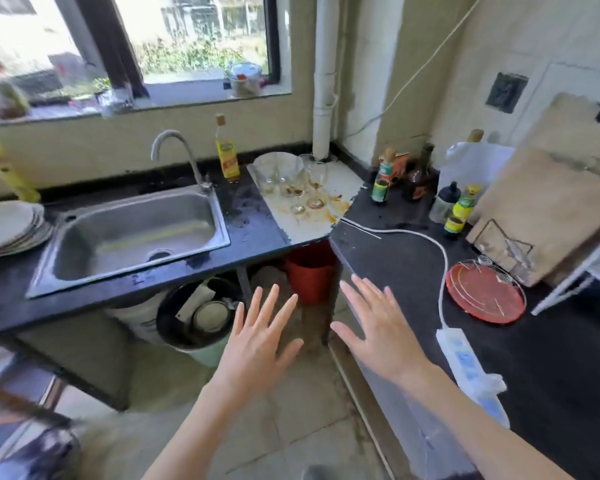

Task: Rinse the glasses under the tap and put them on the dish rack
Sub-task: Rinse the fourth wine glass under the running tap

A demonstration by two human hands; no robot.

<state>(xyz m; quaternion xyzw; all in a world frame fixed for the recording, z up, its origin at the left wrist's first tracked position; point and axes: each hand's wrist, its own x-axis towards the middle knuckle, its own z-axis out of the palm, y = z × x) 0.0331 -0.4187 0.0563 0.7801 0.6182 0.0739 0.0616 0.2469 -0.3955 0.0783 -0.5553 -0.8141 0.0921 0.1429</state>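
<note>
Glasses (300, 180) first: a cluster of stemmed ones with a wider clear bowl (278, 168) stands upright on the stained white board (312, 220) in the back corner, just right of the sink (136, 230). Brown residue shows in their bases and smears the board around them. The stems run vertical, so each one wants taking from the side, by the bowl or stem.

Now your hands. Your left hand (257, 341) and right hand (378, 330) both float low in front of you, over the gap below the counter, fingers spread straight and holding nothing. The glasses lie ahead and up from both sets of fingertips, well apart from them, almost on the line between the two hands. Your right hand looks slightly nearer, since the cluster sits a touch to its side of centre, but it is a close call.

The tap (174, 150) arches over the sink's back edge, to the left of the glasses, with a yellow bottle (227, 157) standing between the two. No water is visible running. So the carry goes leftward from board to basin, and the bottle is the thing to clear.

On the right counter a wire rack (510, 251) stands by a red tray (485, 292), against the wooden boards (548, 209); that looks like the drop point. A white cable (426, 244) and power strip (465, 362) lie across that route, so watch for drips there.

Nothing rinsed yet by the look of it.
</note>
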